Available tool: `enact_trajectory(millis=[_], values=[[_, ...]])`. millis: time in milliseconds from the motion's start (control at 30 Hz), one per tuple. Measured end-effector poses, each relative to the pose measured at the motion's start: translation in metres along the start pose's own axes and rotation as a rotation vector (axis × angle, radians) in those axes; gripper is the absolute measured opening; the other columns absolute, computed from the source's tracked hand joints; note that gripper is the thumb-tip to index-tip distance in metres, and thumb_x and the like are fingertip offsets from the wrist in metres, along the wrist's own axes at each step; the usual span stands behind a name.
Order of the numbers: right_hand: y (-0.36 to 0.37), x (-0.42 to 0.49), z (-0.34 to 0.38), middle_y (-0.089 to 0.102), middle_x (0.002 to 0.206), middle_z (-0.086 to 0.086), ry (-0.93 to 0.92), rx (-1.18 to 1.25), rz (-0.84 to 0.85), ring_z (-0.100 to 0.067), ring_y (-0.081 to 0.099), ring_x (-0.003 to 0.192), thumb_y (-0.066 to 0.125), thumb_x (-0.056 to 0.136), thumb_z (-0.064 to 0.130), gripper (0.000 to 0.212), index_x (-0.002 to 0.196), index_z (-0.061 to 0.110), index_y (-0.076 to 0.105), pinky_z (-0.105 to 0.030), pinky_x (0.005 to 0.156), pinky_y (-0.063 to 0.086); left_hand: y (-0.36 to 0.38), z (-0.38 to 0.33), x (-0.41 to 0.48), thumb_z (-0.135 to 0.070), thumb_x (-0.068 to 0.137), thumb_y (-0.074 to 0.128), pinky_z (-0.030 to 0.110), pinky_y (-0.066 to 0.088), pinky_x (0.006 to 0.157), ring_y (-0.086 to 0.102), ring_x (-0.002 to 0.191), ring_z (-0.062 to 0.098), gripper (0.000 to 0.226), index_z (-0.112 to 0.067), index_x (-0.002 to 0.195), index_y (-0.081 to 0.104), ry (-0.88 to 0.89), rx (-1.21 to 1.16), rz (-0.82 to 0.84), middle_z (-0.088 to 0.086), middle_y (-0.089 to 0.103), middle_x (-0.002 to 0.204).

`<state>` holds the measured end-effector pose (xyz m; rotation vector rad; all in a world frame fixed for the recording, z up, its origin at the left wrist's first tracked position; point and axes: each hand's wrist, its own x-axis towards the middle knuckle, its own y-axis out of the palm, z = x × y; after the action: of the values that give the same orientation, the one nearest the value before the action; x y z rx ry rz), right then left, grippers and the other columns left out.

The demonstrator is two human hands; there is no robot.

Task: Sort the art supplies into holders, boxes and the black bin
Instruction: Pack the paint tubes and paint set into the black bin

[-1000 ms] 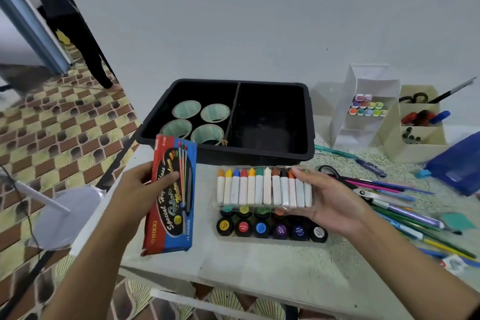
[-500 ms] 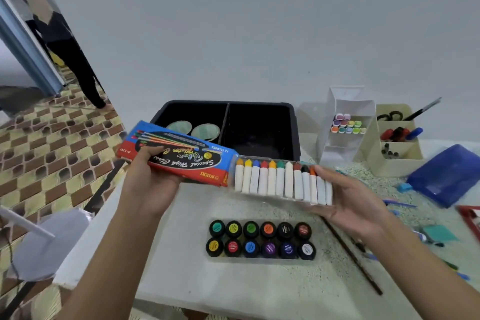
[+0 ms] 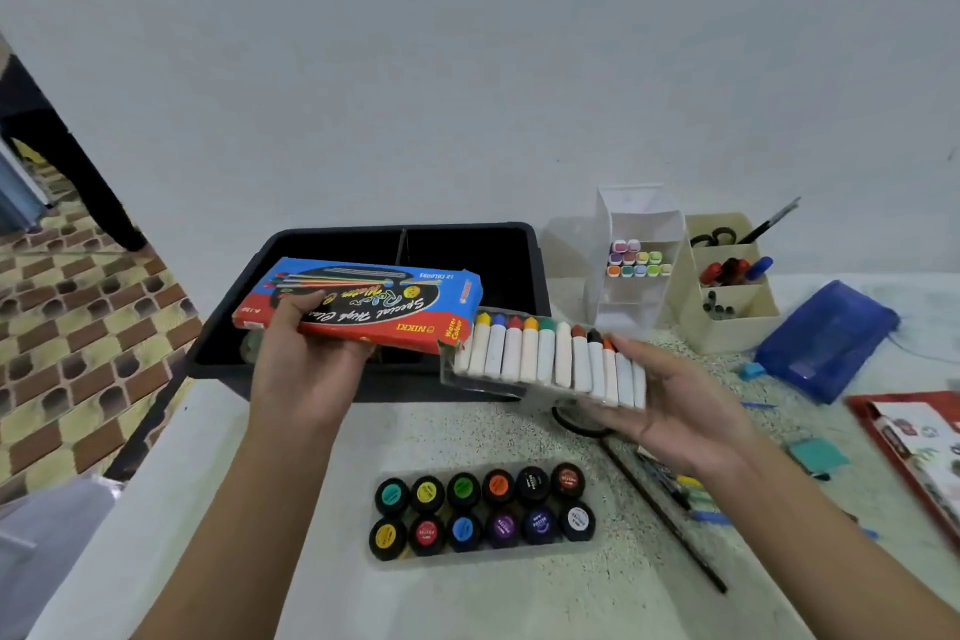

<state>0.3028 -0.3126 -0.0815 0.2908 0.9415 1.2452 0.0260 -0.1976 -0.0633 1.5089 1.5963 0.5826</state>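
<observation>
Left hand: our left hand point(image 3: 306, 364) gripped the water-colour box point(image 3: 374, 301) from underneath, thumb curled over its printed face
Right hand: our right hand point(image 3: 675, 416) cradled the clear tray of paint tubes point(image 3: 550, 359) on the palm, fingers curled up behind its right end
Box and tray position: we held both raised between the hands, the box above the near wall of the black bin point(image 3: 537, 270); the tray's left end sat at the box's right end
Step in hand: we judged that the tray was about to be slid into the box
Done: beyond the right hand, the white holder point(image 3: 636, 224) carried pastel-capped markers and the beige holder point(image 3: 727, 322) carried scissors and pens
Left to do: the poster paint pots point(image 3: 483, 509) lay on the table point(image 3: 249, 509) between our forearms; a long brush point(image 3: 665, 515) and loose pens lay under the right forearm; a blue pouch point(image 3: 826, 338) and a red folder point(image 3: 904, 452) lay right of the right hand
Progress: we judged the sort well short of complete
Hidden: the box covered most of the bin's inside; only a pale round shape showed just left of the left hand, too obscured to name
Unclear contact: we could not tell whether the tray had entered the box
Partly covered: a dark ring point(image 3: 574, 424) lay under the right hand, unidentified
Cut off: the frame edge cropped the red folder
</observation>
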Motion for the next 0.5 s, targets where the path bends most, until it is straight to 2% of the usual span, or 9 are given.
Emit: enact_trajectory(millis=[67, 167, 267, 433, 500], values=[[-0.003, 0.000, 0.002, 0.067, 0.120, -0.028, -0.006, 0.011, -0.011, -0.042, 0.070, 0.103, 0.062, 0.090, 0.013, 0.031, 0.120, 0.006, 0.059, -0.044, 0.062, 0.063, -0.003, 0.004, 0.001, -0.007, 0.095, 0.054, 0.047, 0.052, 0.103, 0.065, 0.120, 0.034, 0.047, -0.008, 0.141, 0.045, -0.004, 0.037, 0.003, 0.020, 0.063, 0.133], [-0.005, 0.002, 0.004, 0.067, 0.122, -0.028, -0.012, 0.008, -0.025, -0.041, 0.070, 0.103, 0.062, 0.091, 0.014, 0.033, 0.123, 0.005, 0.061, -0.044, 0.064, 0.064, -0.007, 0.007, -0.001, -0.013, 0.096, 0.061, 0.051, 0.048, 0.106, 0.064, 0.121, 0.036, 0.051, -0.009, 0.143, 0.042, -0.003, 0.091, 0.027, 0.023, 0.063, 0.132], [-0.004, 0.002, 0.004, 0.069, 0.116, -0.029, -0.017, 0.017, -0.049, -0.041, 0.072, 0.097, 0.063, 0.090, 0.013, 0.026, 0.114, 0.003, 0.063, -0.047, 0.069, 0.064, -0.009, 0.011, -0.004, -0.021, 0.093, 0.067, 0.054, 0.045, 0.108, 0.062, 0.123, 0.037, 0.061, -0.014, 0.148, 0.040, 0.007, 0.116, 0.032, 0.023, 0.062, 0.135], [-0.005, 0.004, 0.001, 0.065, 0.123, -0.030, 0.001, -0.001, -0.040, -0.045, 0.067, 0.107, 0.063, 0.092, 0.014, 0.025, 0.115, 0.004, 0.062, -0.045, 0.067, 0.064, -0.014, 0.012, -0.007, -0.030, 0.095, 0.068, 0.057, 0.043, 0.109, 0.057, 0.129, 0.038, 0.069, -0.014, 0.153, 0.035, 0.018, 0.044, 0.045, 0.024, 0.056, 0.142], [-0.002, 0.003, 0.000, 0.067, 0.120, -0.030, 0.003, -0.026, -0.023, -0.043, 0.069, 0.104, 0.062, 0.091, 0.014, 0.026, 0.115, 0.004, 0.062, -0.046, 0.068, 0.064, -0.016, 0.011, -0.009, -0.030, 0.095, 0.068, 0.060, 0.041, 0.109, 0.054, 0.133, 0.041, 0.072, -0.013, 0.155, 0.033, 0.017, -0.031, 0.063, 0.027, 0.051, 0.145]])
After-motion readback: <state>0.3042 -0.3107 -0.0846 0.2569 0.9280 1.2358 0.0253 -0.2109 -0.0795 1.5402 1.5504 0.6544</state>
